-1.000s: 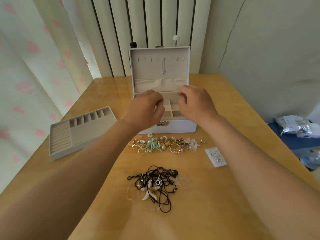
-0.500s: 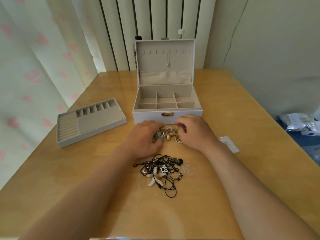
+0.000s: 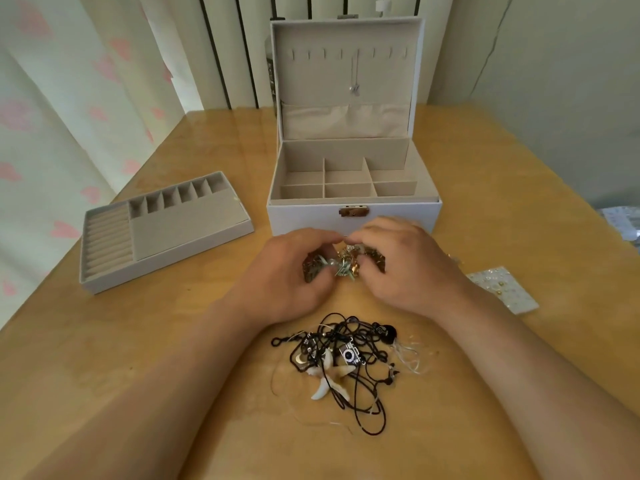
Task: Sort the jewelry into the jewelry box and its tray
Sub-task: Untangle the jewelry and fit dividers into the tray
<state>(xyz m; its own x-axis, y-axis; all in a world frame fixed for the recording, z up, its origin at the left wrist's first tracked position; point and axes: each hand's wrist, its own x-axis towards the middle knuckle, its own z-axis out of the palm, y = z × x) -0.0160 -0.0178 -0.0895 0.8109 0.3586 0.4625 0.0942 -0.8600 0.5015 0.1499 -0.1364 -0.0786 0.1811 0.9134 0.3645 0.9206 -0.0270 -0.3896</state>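
The white jewelry box (image 3: 304,220) stands open at the table's middle, its beige compartments bare and one silver necklace (image 3: 354,88) hanging in the lid. Its grey tray (image 3: 194,223) lies to the left, holding nothing. Just in front of the box, my left hand (image 3: 287,275) and my right hand (image 3: 405,268) cup a heap of gold and green jewelry (image 3: 346,265) from both sides, fingers curled round it. A tangle of black cord necklaces (image 3: 343,358) with white tooth pendants lies nearer to me.
A white card of small earrings (image 3: 502,289) lies on the wooden table at the right. Curtains hang to the left and behind. A wall rises on the right, with plastic-wrapped items (image 3: 620,223) past the table's right edge.
Both hands came down from the box's opening to the gold jewelry heap in front of it and closed in around it. The camera tilted down and nearer.
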